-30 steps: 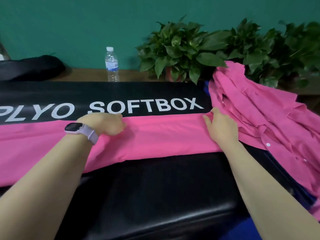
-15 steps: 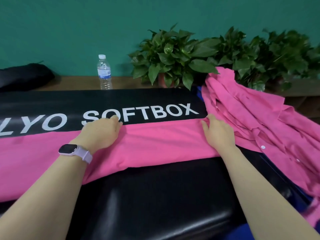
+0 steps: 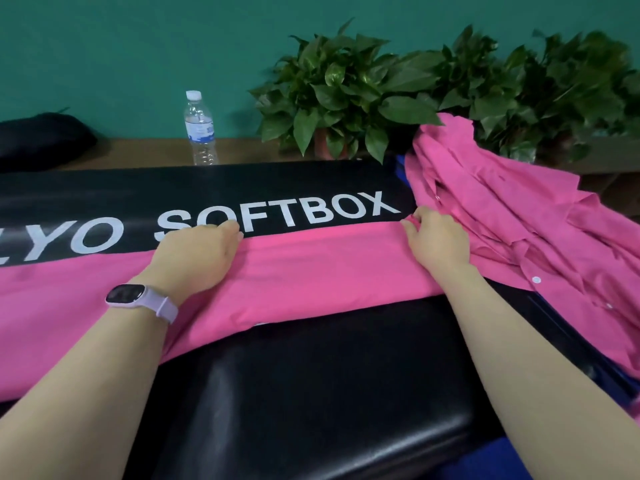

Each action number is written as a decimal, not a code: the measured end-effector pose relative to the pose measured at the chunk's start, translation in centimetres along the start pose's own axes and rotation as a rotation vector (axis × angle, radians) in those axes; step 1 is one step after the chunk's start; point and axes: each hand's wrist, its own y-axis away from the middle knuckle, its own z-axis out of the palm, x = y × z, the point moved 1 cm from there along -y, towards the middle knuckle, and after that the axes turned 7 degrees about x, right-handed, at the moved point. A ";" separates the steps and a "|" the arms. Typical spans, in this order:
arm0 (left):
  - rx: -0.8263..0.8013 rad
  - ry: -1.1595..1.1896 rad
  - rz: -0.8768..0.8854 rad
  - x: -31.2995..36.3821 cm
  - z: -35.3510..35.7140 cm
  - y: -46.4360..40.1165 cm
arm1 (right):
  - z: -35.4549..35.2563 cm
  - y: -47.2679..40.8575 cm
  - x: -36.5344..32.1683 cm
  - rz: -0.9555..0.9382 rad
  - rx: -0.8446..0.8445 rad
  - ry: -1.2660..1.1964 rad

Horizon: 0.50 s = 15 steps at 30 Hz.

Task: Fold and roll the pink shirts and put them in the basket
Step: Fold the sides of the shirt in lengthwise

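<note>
A pink shirt (image 3: 322, 271), folded into a long flat strip, lies across the black bag from the left edge to mid-right. My left hand (image 3: 197, 252) rests on the strip's middle, its fingers curled over the far edge. My right hand (image 3: 438, 239) is at the strip's right end, fingers pinching the far corner. A heap of loose pink shirts (image 3: 526, 230) lies to the right, touching that end. No basket is in view.
The black bag (image 3: 311, 393) printed "SOFTBOX" covers the work surface. Behind it, a water bottle (image 3: 200, 128) and leafy potted plants (image 3: 349, 95) stand on a wooden ledge by the green wall. A dark bundle (image 3: 38, 136) sits at the far left.
My left hand has shifted from lying flat on the strip to its far edge, fingers curled over it. My right hand stays at the right end. The view has tilted slightly.
</note>
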 end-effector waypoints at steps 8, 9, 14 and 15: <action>0.003 0.004 -0.028 0.0 -0.2 -0.2 | 0.2 -0.3 0.8 0.051 0.019 -0.036; 0.041 0.011 -0.027 0.1 -0.2 0.0 | 0.3 -0.5 1.1 0.051 0.010 -0.048; 0.116 0.050 -0.034 0.1 -0.4 0.8 | 0.7 -1.2 1.9 -0.001 -0.007 -0.110; 0.118 0.054 -0.036 0.1 -0.5 0.9 | 0.6 -1.3 2.0 -0.005 -0.011 -0.119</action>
